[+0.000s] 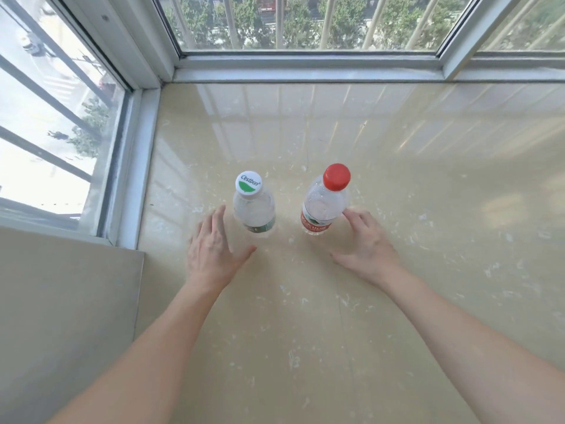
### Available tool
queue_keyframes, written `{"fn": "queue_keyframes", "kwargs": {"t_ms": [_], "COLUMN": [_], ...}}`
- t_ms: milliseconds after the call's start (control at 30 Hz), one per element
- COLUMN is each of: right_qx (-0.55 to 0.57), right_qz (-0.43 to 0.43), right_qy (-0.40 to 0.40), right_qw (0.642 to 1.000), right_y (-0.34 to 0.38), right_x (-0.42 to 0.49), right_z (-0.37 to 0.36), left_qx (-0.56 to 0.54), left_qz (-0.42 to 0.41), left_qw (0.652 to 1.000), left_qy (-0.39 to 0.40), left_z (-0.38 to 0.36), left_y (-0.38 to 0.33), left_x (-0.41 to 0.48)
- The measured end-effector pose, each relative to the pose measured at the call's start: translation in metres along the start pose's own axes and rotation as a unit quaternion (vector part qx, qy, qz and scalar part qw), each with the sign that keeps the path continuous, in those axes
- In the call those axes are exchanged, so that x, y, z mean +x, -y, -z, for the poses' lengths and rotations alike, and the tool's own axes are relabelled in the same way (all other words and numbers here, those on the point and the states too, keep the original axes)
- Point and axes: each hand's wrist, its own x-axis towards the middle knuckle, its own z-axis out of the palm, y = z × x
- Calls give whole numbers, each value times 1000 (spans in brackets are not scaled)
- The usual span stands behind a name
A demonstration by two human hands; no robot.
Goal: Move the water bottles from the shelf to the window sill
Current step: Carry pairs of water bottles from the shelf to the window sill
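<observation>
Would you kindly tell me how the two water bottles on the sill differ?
The white-capped bottle has a green label and stands left; the red-capped bottle has a red label, stands right and looks taller. Both are clear, upright and capped on the window sill.

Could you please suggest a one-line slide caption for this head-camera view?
Two upright water bottles, white-capped and red-capped, stand on the window sill between open left hand and right hand.
</observation>
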Motion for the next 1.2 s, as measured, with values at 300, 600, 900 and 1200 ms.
{"fn": "queue_keyframes", "kwargs": {"t_ms": [300, 600, 900, 1200], "right_qx": [-209, -189, -151, -179], "right_qz": [98, 155, 180, 145], "right_qy": [-111, -213, -285, -342], "right_qw": [967, 946, 929, 911], "right_y": [53, 150, 198, 176], "right_x": [-82, -161, -208, -239], "right_z": [103, 207, 254, 288], "left_qx": [92, 90, 113, 115], "left_qz": [-52, -152, -219, -288], "left_qw": [991, 971, 946, 929], "left_qy": [-76, -161, -212, -200], "left_z": [115, 248, 302, 308], "left_y": [-40, -140, -206, -252], "left_x": [-74, -144, -179, -183]}}
